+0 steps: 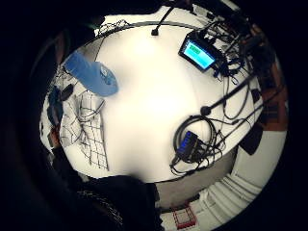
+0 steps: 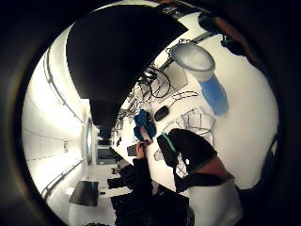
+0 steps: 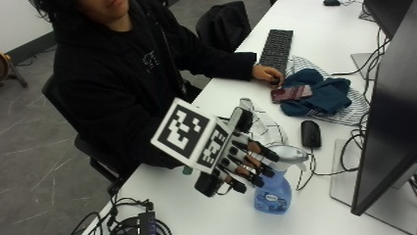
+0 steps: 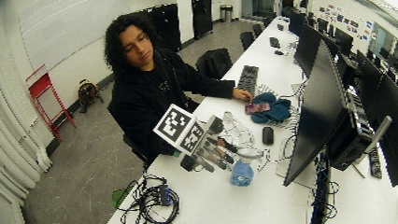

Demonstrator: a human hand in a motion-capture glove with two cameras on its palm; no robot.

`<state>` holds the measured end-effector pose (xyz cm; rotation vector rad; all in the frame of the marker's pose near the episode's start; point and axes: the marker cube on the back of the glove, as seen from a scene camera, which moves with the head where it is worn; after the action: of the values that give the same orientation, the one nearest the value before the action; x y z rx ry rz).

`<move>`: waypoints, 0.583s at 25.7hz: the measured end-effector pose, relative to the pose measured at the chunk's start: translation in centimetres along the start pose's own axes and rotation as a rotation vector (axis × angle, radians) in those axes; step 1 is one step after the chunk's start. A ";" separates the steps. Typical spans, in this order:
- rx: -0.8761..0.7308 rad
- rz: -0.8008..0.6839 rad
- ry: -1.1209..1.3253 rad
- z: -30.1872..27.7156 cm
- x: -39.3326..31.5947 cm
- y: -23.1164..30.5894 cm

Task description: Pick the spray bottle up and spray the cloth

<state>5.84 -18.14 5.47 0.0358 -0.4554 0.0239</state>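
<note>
A bundle of cables (image 3: 133, 220) lies at the near left edge of the white table (image 3: 196, 210). A little farther in stands the blue spray bottle (image 3: 275, 188), upright on the table, with its clear head (image 3: 287, 154) on top. The gloved right hand (image 3: 238, 159) hangs in the air just to the left of the bottle, close to the head. Its fingers (image 3: 257, 149) are stretched out toward the bottle and it holds nothing. I cannot tell if the fingertips touch the head. Just behind the hand lies the white cloth (image 3: 261, 122) with thin dark lines, flat on the table. A black mouse (image 3: 311, 133) sits to the right of the cloth. Farther back is a dark blue cloth (image 3: 319, 95) with a phone (image 3: 291, 93) on it, and the person's bare hand (image 3: 267, 73) rests beside it. A black keyboard (image 3: 277, 44) lies far back. A big monitor (image 3: 391, 112) stands on the right.
</note>
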 end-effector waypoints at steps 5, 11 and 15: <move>-0.086 -0.051 -0.212 2.0 0.9 -3.3; -0.104 -0.099 -0.475 6.1 0.6 -7.2; -0.147 -0.048 -0.597 7.6 1.7 -6.2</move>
<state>4.19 -24.60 12.85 -0.0939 -1.0516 -0.0701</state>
